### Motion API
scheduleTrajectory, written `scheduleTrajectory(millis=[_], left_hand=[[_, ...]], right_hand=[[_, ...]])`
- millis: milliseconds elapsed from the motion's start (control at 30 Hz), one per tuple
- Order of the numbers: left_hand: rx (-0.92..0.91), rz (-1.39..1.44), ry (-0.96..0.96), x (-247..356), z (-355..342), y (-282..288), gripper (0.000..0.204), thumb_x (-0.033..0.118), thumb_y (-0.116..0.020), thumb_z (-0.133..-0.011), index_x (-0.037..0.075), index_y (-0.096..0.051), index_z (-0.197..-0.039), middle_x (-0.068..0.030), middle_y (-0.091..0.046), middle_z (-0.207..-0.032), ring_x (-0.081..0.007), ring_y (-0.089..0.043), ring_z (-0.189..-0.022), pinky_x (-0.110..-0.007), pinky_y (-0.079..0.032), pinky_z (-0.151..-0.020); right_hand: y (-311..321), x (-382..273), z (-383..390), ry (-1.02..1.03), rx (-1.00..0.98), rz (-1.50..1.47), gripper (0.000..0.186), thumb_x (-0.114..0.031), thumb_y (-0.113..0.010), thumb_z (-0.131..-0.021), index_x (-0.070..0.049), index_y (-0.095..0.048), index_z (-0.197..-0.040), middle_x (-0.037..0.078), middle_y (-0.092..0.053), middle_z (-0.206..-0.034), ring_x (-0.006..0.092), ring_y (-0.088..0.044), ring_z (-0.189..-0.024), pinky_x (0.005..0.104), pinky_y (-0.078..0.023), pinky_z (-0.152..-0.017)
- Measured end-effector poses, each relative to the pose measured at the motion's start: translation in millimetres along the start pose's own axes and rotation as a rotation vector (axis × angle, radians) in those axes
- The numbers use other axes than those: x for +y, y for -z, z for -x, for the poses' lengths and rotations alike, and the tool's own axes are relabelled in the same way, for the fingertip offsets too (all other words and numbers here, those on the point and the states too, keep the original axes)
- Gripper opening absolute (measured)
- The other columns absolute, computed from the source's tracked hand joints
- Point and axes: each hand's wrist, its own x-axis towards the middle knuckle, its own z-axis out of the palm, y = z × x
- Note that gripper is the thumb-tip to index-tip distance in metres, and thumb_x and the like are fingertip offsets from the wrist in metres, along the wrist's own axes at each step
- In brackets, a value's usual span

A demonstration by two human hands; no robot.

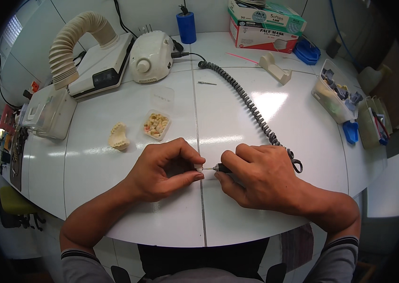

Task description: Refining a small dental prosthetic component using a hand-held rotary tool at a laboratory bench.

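Note:
Between the thumb and forefinger of my left hand [164, 170] is pinched a small white tooth-like piece [199, 167]. My right hand [263, 177] is closed around a dark rotary handpiece [222, 168], held level and pointing left. Its thin metal bur [208, 168] reaches to the white piece and appears to touch it; the exact contact is too small to make out. Beyond my left hand lie a cream dental model [118, 137] and a small open plastic box [156, 125] with several tooth-like pieces inside. The handpiece's coiled grey cord [244, 96] runs back across the table.
At the back stand a white control unit [151, 57], a dust extractor with a ribbed hose [69, 45], a blue cylinder [186, 28] and stacked cardboard boxes [263, 35]. A loose bur [207, 83] and a cream handpiece stand [275, 69] lie nearer. Bins [331, 101] line the right side.

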Motion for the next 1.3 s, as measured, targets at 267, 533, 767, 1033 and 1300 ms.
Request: scheduleTrajectory(millis=[267,533,767,1033,1300], left_hand=[[-0.013,0.009,0.061,0.3,1.5,0.4,0.025,-0.01,-0.076,-0.091,-0.001,-0.066,-0.113,-0.0116,-0.072,-0.111,-0.0157,-0.071,-0.104,-0.031,-0.06,-0.093],[0.019,0.084,0.069,-0.2,1.2,-2.2,0.019,-0.001,-0.076,-0.096,-0.003,-0.068,-0.114,-0.0094,-0.076,-0.107,-0.0125,-0.074,-0.098,-0.027,-0.06,-0.087],[-0.038,0.072,0.109,3.0,0.4,0.8,0.024,-0.009,-0.073,-0.095,-0.003,-0.066,-0.117,-0.0112,-0.07,-0.113,-0.015,-0.071,-0.105,-0.03,-0.061,-0.093],[-0.038,0.064,0.109,3.0,0.0,0.5,0.023,-0.009,-0.072,-0.096,-0.003,-0.066,-0.117,-0.0116,-0.071,-0.113,-0.0153,-0.071,-0.104,-0.03,-0.061,-0.093],[-0.05,0.035,0.069,3.0,-0.4,0.9,0.023,-0.009,-0.071,-0.096,-0.004,-0.066,-0.118,-0.0121,-0.071,-0.113,-0.0157,-0.072,-0.104,-0.031,-0.061,-0.093]], right_hand=[[0.8,0.7,-0.5,0.001,-0.029,-0.014,0.023,-0.028,-0.074,-0.096,-0.007,-0.065,-0.094,0.009,-0.061,-0.067,0.0291,-0.067,-0.053,0.0418,-0.053,-0.05],[2.6,1.2,-1.3,-0.002,-0.049,-0.035,0.023,-0.029,-0.073,-0.097,-0.007,-0.066,-0.095,0.009,-0.061,-0.067,0.0298,-0.066,-0.053,0.0429,-0.052,-0.048],[2.3,2.0,-1.2,-0.013,-0.063,-0.028,0.024,-0.03,-0.072,-0.098,-0.007,-0.066,-0.096,0.01,-0.061,-0.067,0.0297,-0.066,-0.052,0.0432,-0.051,-0.048],[2.1,2.4,-1.5,-0.01,-0.062,-0.031,0.023,-0.029,-0.071,-0.099,-0.007,-0.066,-0.096,0.01,-0.062,-0.067,0.0295,-0.066,-0.053,0.0432,-0.052,-0.047],[3.9,1.9,-2.5,-0.024,-0.086,-0.03,0.024,-0.03,-0.072,-0.099,-0.007,-0.067,-0.097,0.01,-0.063,-0.069,0.0299,-0.067,-0.053,0.0429,-0.052,-0.048]])
